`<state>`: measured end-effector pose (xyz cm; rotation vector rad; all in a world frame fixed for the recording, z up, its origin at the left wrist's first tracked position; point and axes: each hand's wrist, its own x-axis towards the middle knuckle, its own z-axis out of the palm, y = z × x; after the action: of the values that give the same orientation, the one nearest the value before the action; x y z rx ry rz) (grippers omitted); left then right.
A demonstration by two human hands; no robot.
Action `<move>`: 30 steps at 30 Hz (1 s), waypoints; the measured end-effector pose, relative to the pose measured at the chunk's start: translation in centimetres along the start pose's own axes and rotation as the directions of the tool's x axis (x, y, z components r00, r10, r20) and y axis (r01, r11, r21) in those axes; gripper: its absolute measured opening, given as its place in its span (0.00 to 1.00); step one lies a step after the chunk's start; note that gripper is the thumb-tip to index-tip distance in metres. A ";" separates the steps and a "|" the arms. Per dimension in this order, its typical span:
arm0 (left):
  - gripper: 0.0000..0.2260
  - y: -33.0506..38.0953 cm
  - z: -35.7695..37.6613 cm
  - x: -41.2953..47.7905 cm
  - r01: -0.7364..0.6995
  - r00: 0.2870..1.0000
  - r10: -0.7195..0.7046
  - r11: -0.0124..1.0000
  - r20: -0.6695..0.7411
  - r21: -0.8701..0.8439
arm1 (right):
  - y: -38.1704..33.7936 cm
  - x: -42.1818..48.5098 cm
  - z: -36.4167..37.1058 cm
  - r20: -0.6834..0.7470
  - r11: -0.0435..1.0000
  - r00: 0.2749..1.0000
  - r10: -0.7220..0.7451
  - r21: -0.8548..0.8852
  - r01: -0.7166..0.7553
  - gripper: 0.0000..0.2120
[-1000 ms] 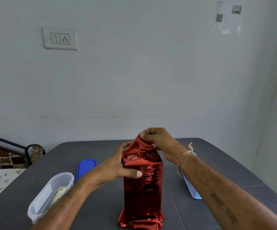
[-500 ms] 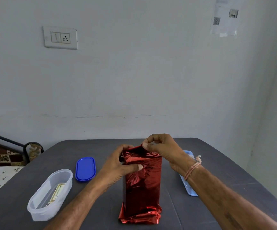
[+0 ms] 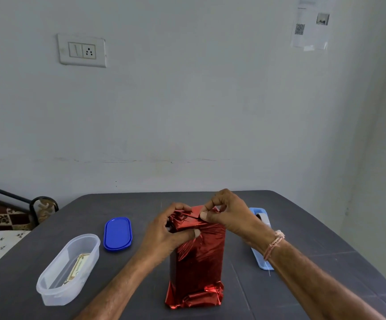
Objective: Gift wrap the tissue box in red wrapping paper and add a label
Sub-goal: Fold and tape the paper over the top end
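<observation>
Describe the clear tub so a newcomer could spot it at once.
On the dark grey table, look left of the upright red-wrapped box, toward the near edge: a long oval tub lies there. It is the only see-through container, with a card inside; the blue lid beside it is flat and opaque, and the pale blue tray sits right of the box.

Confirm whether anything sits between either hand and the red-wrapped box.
Nothing visible. The left hand grips the top of the upright wrapped box, thumb across its front; the right hand pinches the folded paper flap on top. The light blue tray lies aside, behind the right wrist.
</observation>
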<state>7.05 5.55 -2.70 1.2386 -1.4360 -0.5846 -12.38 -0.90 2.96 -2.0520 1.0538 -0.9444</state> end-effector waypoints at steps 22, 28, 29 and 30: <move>0.21 -0.8 1.6 0.1 -0.032 0.979 0.069 0.981 -0.192 0.191 | 0.9 -0.7 0.8 -0.067 0.913 0.977 -0.203 -0.375 0.163 0.05; 0.32 0.0 1.1 -0.7 -0.103 0.972 0.180 0.903 -0.149 0.417 | 1.4 0.2 1.3 -0.125 0.945 0.978 -0.166 -0.304 0.122 0.09; 0.32 0.3 0.8 -0.7 -0.117 0.974 0.189 0.895 -0.128 0.430 | 1.4 0.5 1.3 -0.128 0.957 0.982 -0.142 -0.272 0.103 0.10; 0.31 0.6 0.4 -0.5 -0.118 0.977 0.183 0.894 -0.111 0.432 | 1.3 0.7 1.2 -0.134 0.969 0.985 -0.113 -0.234 0.079 0.12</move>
<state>6.37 6.11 -2.52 1.4555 -1.5626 -0.0652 -11.59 -1.90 1.46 -2.2658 1.1967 -1.0805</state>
